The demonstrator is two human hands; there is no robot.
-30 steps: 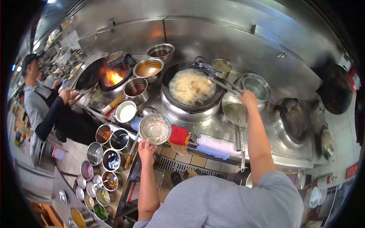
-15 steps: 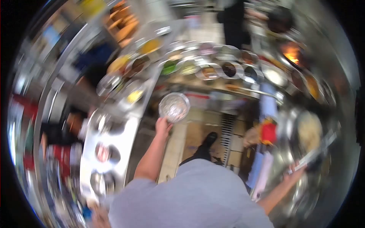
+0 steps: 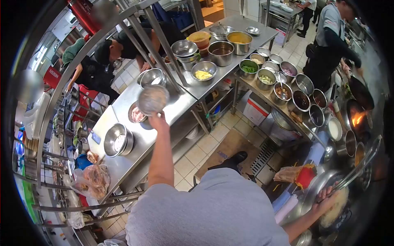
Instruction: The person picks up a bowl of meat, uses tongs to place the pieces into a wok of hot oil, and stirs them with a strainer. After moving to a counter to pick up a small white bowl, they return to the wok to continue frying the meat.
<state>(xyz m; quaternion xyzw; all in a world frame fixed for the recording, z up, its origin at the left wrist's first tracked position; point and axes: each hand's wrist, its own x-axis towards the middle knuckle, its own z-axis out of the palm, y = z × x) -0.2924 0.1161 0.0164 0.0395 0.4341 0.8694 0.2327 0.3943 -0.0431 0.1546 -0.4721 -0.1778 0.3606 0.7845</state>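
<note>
The left hand [image 3: 158, 119] grips the rim of a small round stainless-steel bowl [image 3: 152, 99], held tilted above the near edge of the long stainless-steel prep counter [image 3: 164, 107]; the bowl appears emptied, with only a residue inside. It is not yet set down. Just beside it on the counter stands a steel bowl of pink meat [image 3: 136, 115]. The right hand [image 3: 324, 196] is closed on the long metal handle [image 3: 355, 170], apparently of a strainer, at the wok of frothing oil [image 3: 334, 211], where frying appears unfinished.

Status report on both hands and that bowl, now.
Left hand holds a small steel bowl above the steel prep table. Right hand grips a long ladle handle by the wok. Bowls crowd the table below.
</note>
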